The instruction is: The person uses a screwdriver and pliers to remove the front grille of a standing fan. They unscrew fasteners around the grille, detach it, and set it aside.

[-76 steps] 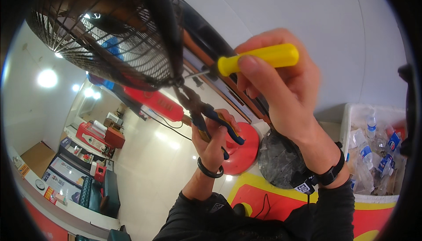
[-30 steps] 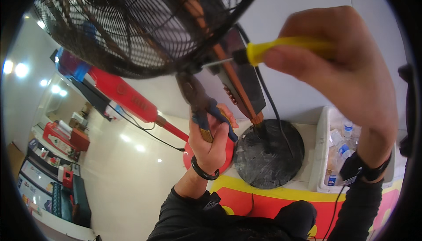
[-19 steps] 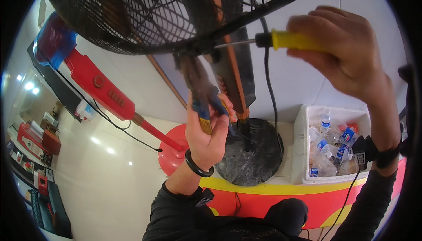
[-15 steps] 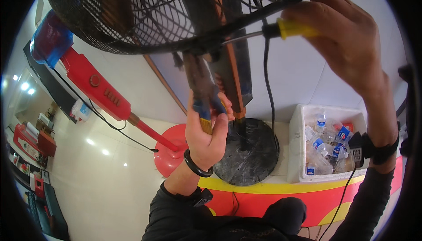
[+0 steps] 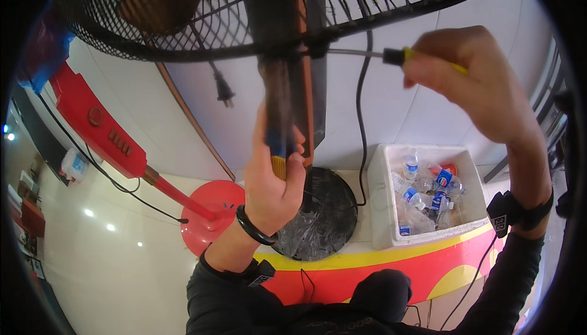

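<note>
A black standing fan fills the upper part of the view, its wire guard (image 5: 202, 51) tilted across the top. My left hand (image 5: 269, 194) is closed around the blue-and-yellow handles of pliers (image 5: 278, 130), whose jaws reach up to the guard's rim. My right hand (image 5: 468, 84) grips the yellow-and-black handle of a screwdriver (image 5: 361, 52). Its shaft runs level to a small clip or screw spot (image 5: 316, 49) on the rim, close beside the pliers. The exact contact at both tips is dark and blurred. Behind my left hand stands the fan's copper-edged column (image 5: 310, 109).
The fan's round black base (image 5: 324, 225) sits on the floor. Left of it stands a red fan (image 5: 101, 121) with blue plastic over its top. At right, a white foam box (image 5: 382, 213) holds several plastic bottles (image 5: 440, 200). A black plug (image 5: 224, 90) and a cord (image 5: 362, 121) hang down.
My view has shifted, so the floor things appear further left. My right hand has turned and sits lower against the guard, still on the screwdriver. The hanging plug shows more fully.
</note>
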A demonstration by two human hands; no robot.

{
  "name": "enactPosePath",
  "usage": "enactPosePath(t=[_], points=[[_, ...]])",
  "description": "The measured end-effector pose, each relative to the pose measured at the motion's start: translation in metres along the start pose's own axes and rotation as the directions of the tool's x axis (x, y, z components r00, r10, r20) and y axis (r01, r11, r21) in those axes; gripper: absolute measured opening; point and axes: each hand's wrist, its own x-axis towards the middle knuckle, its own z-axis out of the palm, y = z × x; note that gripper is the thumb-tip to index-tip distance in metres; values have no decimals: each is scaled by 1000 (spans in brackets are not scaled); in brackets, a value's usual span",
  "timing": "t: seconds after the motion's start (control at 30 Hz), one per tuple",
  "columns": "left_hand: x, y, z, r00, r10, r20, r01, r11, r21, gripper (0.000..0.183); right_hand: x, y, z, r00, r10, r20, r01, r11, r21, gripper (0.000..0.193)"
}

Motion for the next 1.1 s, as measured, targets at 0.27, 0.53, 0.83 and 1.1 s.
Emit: enactPosePath(t=[0.27, 0.53, 0.83, 1.1], points=[[-1, 0, -2, 1000, -23, 21, 24, 999, -25, 71, -3, 2, 8, 857, -516, 9, 343, 557, -756, 25], [1, -2, -3, 1000, -12, 7, 12, 1000, -28, 74, 2, -18, 6, 993, 117, 1, -117, 993, 36, 30], [0, -5, -7, 1000, -12, 21, 12, 1000, -20, 78, 7, -24, 4, 944, 314, 106, -323, 943, 80, 36], [0, -9, -3, 998, -59, 29, 62, 990, -126, 80, 12, -27, 16, 884, -426, -190, 291, 822, -489, 27]])
